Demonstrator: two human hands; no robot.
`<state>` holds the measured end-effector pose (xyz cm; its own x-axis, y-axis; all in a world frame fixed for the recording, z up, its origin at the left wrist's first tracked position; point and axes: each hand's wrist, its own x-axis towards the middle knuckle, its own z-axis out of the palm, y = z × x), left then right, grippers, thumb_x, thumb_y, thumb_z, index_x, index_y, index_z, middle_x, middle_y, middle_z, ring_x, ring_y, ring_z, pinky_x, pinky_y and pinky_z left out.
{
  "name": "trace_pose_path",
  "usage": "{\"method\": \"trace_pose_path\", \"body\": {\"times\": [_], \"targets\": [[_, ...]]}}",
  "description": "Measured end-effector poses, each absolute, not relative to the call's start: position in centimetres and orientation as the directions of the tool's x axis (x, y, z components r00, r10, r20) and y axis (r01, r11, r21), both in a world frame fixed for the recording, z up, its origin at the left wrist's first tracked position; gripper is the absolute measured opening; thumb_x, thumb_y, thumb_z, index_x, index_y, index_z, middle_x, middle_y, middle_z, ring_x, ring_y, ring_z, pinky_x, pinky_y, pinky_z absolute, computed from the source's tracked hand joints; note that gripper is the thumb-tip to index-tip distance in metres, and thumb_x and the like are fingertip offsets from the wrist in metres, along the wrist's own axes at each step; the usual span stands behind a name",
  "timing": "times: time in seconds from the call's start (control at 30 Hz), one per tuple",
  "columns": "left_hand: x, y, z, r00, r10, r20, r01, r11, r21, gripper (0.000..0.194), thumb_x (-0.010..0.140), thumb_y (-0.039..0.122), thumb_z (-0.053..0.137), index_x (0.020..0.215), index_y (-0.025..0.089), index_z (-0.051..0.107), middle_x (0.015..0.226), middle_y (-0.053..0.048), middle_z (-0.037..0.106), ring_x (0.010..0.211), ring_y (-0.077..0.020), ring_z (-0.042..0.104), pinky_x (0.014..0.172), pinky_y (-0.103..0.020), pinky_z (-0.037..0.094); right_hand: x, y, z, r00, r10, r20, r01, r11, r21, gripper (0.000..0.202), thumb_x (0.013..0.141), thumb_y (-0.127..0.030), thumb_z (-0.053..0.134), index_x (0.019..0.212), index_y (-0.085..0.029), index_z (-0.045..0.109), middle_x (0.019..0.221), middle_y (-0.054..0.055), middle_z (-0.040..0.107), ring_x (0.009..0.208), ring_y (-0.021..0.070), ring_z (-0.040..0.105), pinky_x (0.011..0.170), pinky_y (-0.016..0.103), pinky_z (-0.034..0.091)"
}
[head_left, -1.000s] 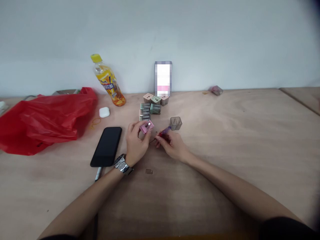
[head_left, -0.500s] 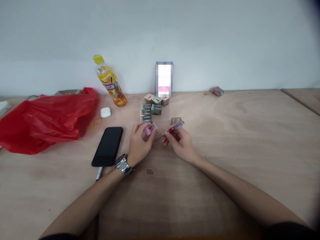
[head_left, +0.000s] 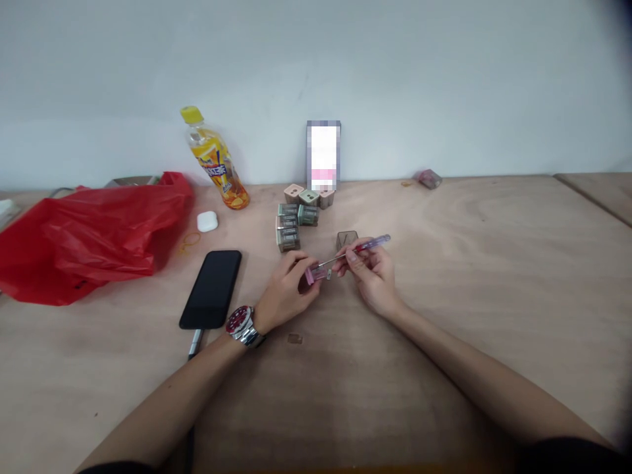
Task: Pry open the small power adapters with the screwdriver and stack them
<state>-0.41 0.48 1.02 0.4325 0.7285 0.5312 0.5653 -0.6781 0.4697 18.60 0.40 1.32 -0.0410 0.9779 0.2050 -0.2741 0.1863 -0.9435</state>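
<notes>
My left hand (head_left: pixel 290 289) is closed round a pink pencil sharpener (head_left: pixel 316 274), gripping it between thumb and fingers. In my right hand (head_left: pixel 374 280) is a screwdriver (head_left: pixel 372 243) with a clear purple and red handle, held like a pen. Its metal shaft points left, and the tip meets or overlaps the sharpener; exact contact cannot be made out. A small light-coloured piece (head_left: pixel 329 274) shows at the sharpener's right end, too small to name. Just behind my right fingers stands a smoky clear sharpener case (head_left: pixel 347 239).
Several two-hole sharpeners (head_left: pixel 288 238) are grouped behind my left hand. Behind them a lit phone (head_left: pixel 323 155) leans on the wall. To the left are a black phone (head_left: pixel 211 289), an earbud case (head_left: pixel 207 221), a drink bottle (head_left: pixel 217 161) and a red bag (head_left: pixel 99 230). Another sharpener (head_left: pixel 430 178) lies far right.
The pink sharpener has moved right and nearer me and turned, its clear part now facing right. The screwdriver has shifted right and up, its tip now at the sharpener.
</notes>
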Motion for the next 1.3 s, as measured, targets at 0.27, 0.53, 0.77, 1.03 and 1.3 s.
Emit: {"method": "trace_pose_path", "body": {"times": [0.27,0.53,0.77,1.03,1.3], "targets": [[-0.4,0.5,1.2,0.443,0.719,0.535,0.561,-0.688,0.460,0.030,0.084,0.016,0.061,0.114,0.016,0.056,0.110,-0.010,0.056,0.104,-0.0202,0.058,0.091,-0.035,0.052,18.7,0.8,0.3,-0.051,0.970,0.238,-0.303,0.212,-0.929,0.016,0.087,-0.034,0.064,0.091,-0.024,0.052,0.081,0.000,0.065,0.064,0.0141,0.064,0.061,0.030,0.054],[-0.4,0.5,1.1,0.444,0.715,0.539,0.562,-0.691,0.454,0.029,0.085,0.017,0.061,0.114,0.016,0.057,0.110,-0.010,0.056,0.104,-0.0200,0.057,0.091,-0.035,0.052,18.7,1.0,-0.1,-0.054,0.966,0.252,-0.365,0.216,-0.906,0.015,0.087,-0.030,0.066,0.091,-0.021,0.055,0.085,0.001,0.067,0.066,0.0131,0.066,0.060,0.027,0.054],[-0.4,0.5,1.1,0.448,0.714,0.538,0.564,-0.692,0.450,0.030,0.084,0.016,0.062,0.114,0.014,0.057,0.110,-0.010,0.056,0.104,-0.0195,0.057,0.091,-0.035,0.052,18.7,1.1,-0.2,-0.046,0.964,0.263,-0.400,0.223,-0.889,0.012,0.088,-0.026,0.065,0.091,-0.022,0.054,0.085,0.000,0.068,0.063,0.0118,0.066,0.058,0.026,0.054],[-0.4,0.4,1.2,0.439,0.721,0.536,0.566,-0.685,0.458,0.030,0.084,0.016,0.061,0.114,0.015,0.057,0.108,-0.010,0.056,0.103,-0.0196,0.057,0.091,-0.035,0.052,18.6,1.1,-0.1,-0.036,0.971,0.236,-0.405,0.201,-0.892,0.013,0.087,-0.027,0.066,0.090,-0.022,0.055,0.085,-0.001,0.068,0.065,0.0123,0.067,0.058,0.026,0.054],[-0.3,0.4,1.2,0.440,0.719,0.537,0.563,-0.687,0.459,0.030,0.085,0.016,0.061,0.114,0.016,0.057,0.109,-0.010,0.056,0.103,-0.0199,0.057,0.090,-0.036,0.052,18.5,1.2,-0.2,-0.032,0.975,0.218,-0.388,0.189,-0.902,0.015,0.086,-0.030,0.067,0.090,-0.022,0.054,0.083,-0.001,0.068,0.065,0.0127,0.067,0.059,0.026,0.054]]}}
